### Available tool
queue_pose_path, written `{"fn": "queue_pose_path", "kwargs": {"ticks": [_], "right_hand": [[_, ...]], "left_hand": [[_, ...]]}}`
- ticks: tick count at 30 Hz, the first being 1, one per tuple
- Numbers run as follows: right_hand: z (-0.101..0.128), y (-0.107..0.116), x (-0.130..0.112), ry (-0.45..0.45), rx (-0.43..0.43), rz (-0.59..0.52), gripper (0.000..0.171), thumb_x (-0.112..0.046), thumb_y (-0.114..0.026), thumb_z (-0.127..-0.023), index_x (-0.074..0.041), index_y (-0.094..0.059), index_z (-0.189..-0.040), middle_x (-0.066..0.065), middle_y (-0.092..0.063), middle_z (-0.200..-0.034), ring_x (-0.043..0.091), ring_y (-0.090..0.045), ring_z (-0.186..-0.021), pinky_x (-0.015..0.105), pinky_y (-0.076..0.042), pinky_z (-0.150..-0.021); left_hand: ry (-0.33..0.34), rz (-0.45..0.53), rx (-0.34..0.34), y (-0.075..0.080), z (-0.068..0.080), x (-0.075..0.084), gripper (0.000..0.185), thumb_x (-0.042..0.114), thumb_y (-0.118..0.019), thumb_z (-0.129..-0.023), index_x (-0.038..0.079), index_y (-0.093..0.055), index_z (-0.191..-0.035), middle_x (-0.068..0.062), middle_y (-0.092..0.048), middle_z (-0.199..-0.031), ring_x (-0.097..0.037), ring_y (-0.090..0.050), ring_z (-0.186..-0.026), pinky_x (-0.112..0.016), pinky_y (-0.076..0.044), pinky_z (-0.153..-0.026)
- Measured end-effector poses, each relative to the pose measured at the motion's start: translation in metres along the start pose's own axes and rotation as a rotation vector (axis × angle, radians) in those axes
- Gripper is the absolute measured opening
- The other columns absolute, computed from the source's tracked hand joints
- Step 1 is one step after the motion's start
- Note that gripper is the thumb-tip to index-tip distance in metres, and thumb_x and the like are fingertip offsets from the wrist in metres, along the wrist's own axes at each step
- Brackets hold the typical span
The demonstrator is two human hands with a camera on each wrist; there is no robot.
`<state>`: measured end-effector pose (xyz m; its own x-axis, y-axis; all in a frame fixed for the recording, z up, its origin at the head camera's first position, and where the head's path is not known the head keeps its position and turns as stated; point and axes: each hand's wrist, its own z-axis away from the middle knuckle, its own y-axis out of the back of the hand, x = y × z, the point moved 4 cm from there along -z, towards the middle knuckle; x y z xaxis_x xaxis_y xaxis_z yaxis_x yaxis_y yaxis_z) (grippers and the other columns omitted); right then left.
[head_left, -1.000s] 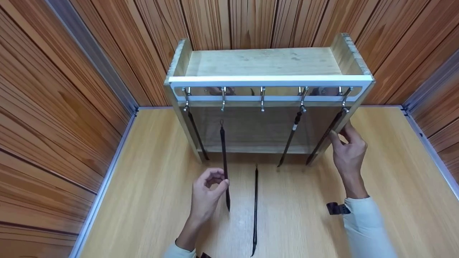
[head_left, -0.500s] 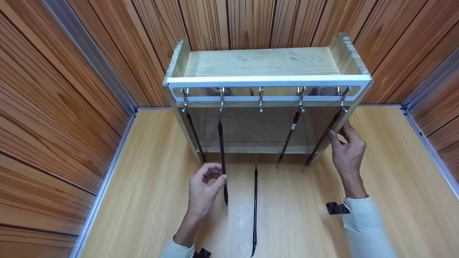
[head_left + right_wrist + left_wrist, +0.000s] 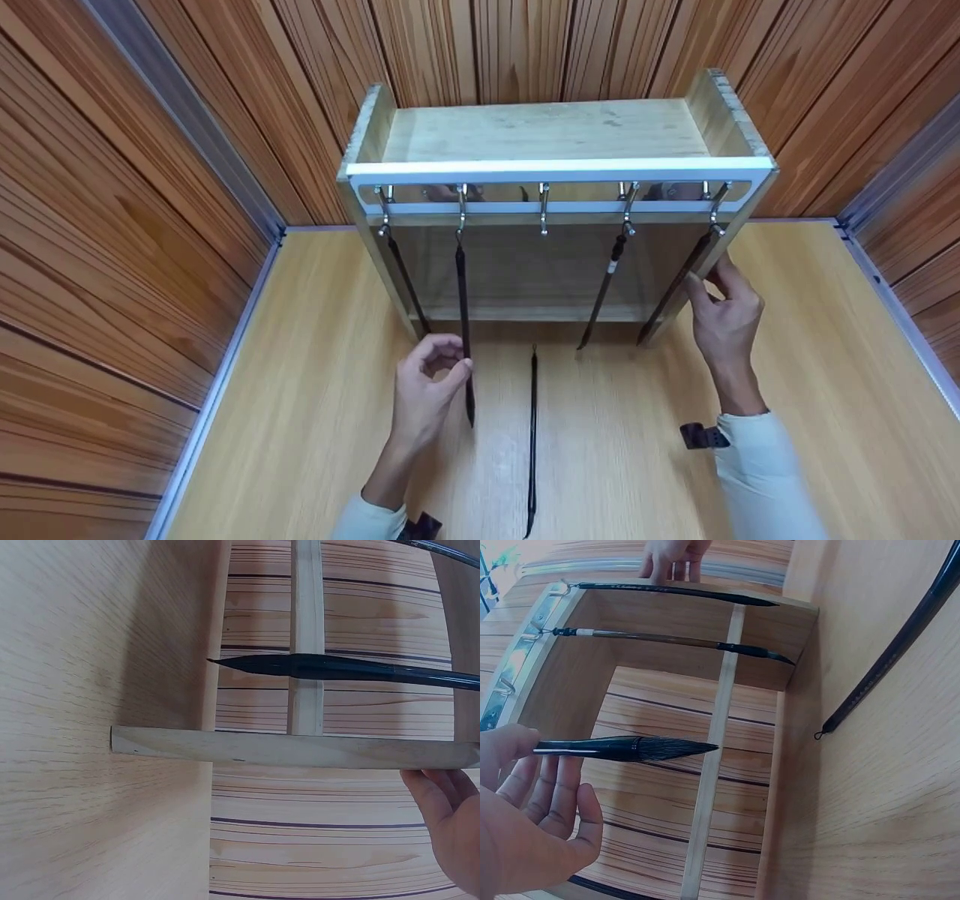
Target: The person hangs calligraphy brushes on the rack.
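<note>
The left hand (image 3: pixel 429 390) pinches a brush (image 3: pixel 463 315) low on its shaft, thumb and forefinger closed on it and the other fingers loosely curled. The top loop of the brush sits right at the second hook (image 3: pixel 461 217) from the left on the rack (image 3: pixel 555 169). Whether the loop is over the hook or only touching it I cannot tell from here. In the left wrist view the same brush (image 3: pixel 622 748) lies across the fingertips (image 3: pixel 551 787), bristles pointing into the open frame.

The right hand (image 3: pixel 721 311) rests at about 3 o'clock of the rack, fingers curled round the edge of its right side panel, steadying it. In the right wrist view only the fingertips (image 3: pixel 450 817) show, under the panel's edge.

Three other brushes hang already: one at the far-left hook (image 3: pixel 405 281), one at the fourth hook (image 3: pixel 604 289), one at the far-right hook (image 3: pixel 679 281). The middle hook (image 3: pixel 543 217) is bare. A spare brush (image 3: pixel 532 435) lies flat on the table (image 3: pixel 300 420) at 6 o'clock of the rack, just right of the left hand.

By my reckoning the step in hand is hanging this brush on the second hook. The next move calls for a small lift and settle so the loop drops fully over the hook, then a gentle release so the brush hangs without swinging into its neighbours. After that the spare brush and the middle hook would be the pair left.
</note>
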<state>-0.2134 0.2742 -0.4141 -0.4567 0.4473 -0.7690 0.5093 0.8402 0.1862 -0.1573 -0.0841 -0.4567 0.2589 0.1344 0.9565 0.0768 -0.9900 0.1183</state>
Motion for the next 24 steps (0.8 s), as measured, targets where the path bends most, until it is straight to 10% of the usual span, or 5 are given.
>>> {"fn": "queue_pose_path", "kwargs": {"ticks": [24], "right_hand": [[-0.0002, 0.0006, 0.0012, -0.067, -0.010, 0.013, 0.040, 0.008, -0.063, -0.093, 0.002, -0.062, -0.132, 0.008, -0.070, -0.113, 0.008, -0.064, -0.099, 0.019, -0.051, -0.083]], "left_hand": [[0.017, 0.036, 0.002, -0.0019, -0.0067, -0.0038, 0.018, -0.004, -0.070, -0.087, -0.004, -0.065, -0.104, -0.012, -0.065, -0.092, -0.023, -0.062, -0.085, -0.029, -0.052, -0.079]]}}
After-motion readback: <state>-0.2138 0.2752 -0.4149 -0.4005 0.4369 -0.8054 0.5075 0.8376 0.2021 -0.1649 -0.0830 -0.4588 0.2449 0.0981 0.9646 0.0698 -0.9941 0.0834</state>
